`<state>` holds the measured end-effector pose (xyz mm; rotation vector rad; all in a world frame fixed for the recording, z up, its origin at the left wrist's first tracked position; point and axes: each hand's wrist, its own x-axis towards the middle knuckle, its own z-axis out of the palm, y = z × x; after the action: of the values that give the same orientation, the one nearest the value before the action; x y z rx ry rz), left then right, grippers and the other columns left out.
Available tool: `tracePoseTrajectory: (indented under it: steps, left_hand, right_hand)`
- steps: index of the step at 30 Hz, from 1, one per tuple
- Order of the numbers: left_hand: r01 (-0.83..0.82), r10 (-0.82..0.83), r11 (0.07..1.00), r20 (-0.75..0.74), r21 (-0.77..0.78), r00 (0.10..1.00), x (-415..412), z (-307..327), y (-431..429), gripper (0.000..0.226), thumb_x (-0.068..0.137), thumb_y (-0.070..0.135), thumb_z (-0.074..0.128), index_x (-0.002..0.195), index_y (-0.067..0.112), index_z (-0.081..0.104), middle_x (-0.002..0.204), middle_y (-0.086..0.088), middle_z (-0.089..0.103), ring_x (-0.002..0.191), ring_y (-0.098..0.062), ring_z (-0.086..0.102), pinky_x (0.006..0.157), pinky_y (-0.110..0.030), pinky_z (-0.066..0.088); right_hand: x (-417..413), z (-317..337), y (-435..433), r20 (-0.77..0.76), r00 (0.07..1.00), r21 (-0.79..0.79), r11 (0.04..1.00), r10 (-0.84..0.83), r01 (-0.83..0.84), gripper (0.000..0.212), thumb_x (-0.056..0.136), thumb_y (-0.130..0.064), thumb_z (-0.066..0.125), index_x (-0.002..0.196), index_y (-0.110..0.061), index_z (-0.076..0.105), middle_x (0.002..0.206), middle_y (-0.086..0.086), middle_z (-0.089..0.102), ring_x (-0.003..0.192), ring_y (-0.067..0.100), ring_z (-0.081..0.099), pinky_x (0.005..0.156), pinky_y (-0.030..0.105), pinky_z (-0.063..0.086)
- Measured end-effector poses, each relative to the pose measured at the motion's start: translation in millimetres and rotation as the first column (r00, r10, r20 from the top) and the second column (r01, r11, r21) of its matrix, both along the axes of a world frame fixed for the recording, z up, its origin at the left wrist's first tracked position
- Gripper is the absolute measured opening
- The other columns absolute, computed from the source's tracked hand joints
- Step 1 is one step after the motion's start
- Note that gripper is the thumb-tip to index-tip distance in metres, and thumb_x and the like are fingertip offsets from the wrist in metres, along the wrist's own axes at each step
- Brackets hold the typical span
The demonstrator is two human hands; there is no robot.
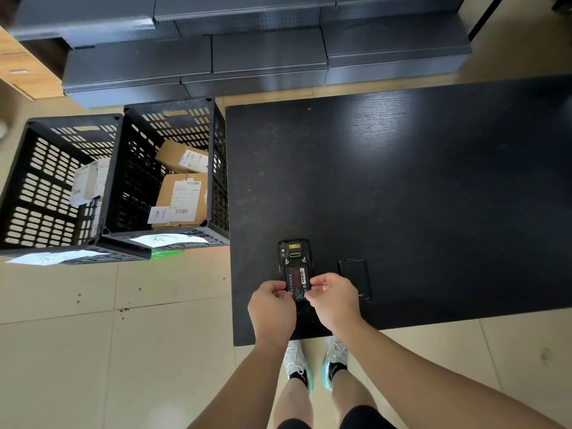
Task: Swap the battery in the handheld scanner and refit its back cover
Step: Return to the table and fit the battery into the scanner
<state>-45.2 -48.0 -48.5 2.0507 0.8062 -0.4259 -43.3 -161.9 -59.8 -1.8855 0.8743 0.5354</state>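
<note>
A black wood-grain worktop (pixel 418 187) stands on beige floor tiles (pixel 93 351), grey metal shelving (pixel 266 54) behind. The scanner (pixel 294 253) lies face down near its front edge, back cover (pixel 355 278) just beside. Left hand (pixel 271 308) and right hand (pixel 335 300) pinch the battery (pixel 297 281) over its bay. Two black crates (pixel 123 181) hold parcels.

- One scanner (pixel 294 258)
- One battery (pixel 297 281)
- One back cover (pixel 355 278)
- Two hands: left (pixel 272 308), right (pixel 335 300)
- Two crates: one (pixel 46 187), another (pixel 216 168)
- One table (pixel 418 196)
</note>
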Motion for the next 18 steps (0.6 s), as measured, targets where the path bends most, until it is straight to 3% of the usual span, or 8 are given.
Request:
tracePoseTrajectory:
  steps: [4,7,10,18]
  left_hand:
    - [0.012,-0.012,1.0,-0.004,0.001,1.0,-0.2,-0.4,0.9,0.02,0.082,0.01,0.062,0.097,0.02,0.072,0.08,0.006,0.071,0.081,-0.016,0.068,0.077,-0.032,0.056]
    - [0.028,-0.028,1.0,-0.001,0.008,1.0,-1.0,1.1,3.3,0.026,0.08,0.014,0.07,0.106,0.019,0.069,0.09,0.005,0.07,0.086,-0.014,0.065,0.082,-0.029,0.053]
    - [0.075,-0.075,0.997,-0.033,-0.01,0.997,-3.2,-1.6,6.2,0.035,0.08,0.022,0.073,0.115,0.015,0.067,0.095,0.004,0.07,0.089,-0.013,0.066,0.085,-0.03,0.054]
    - [0.075,-0.076,0.997,-0.045,-0.018,0.996,-3.2,-7.4,9.3,0.034,0.081,0.021,0.076,0.113,0.014,0.068,0.092,0.002,0.07,0.081,-0.01,0.065,0.07,-0.016,0.044]
  right_hand:
    - [-2.0,0.5,-1.4,0.03,0.999,-0.019,0.999,0.033,-0.032,0.02,0.078,-0.009,0.076,0.094,-0.019,0.07,0.086,-0.002,0.073,0.079,0.015,0.071,0.081,0.036,0.059]
    - [-4.8,2.4,-5.7,0.053,0.998,-0.056,0.998,0.042,-0.039,0.025,0.08,-0.016,0.077,0.104,-0.016,0.07,0.088,-0.005,0.069,0.081,0.011,0.065,0.075,0.02,0.05]
    - [-9.0,2.1,-9.8,0.04,0.996,-0.051,0.996,0.081,-0.079,0.033,0.081,-0.02,0.077,0.112,-0.014,0.069,0.098,-0.001,0.072,0.088,0.011,0.065,0.079,0.019,0.048]
    - [-9.7,-2.2,-10.7,0.033,0.995,-0.046,0.994,0.098,-0.097,0.034,0.079,-0.019,0.079,0.112,-0.012,0.071,0.095,0.0,0.072,0.088,0.011,0.066,0.078,0.018,0.048]
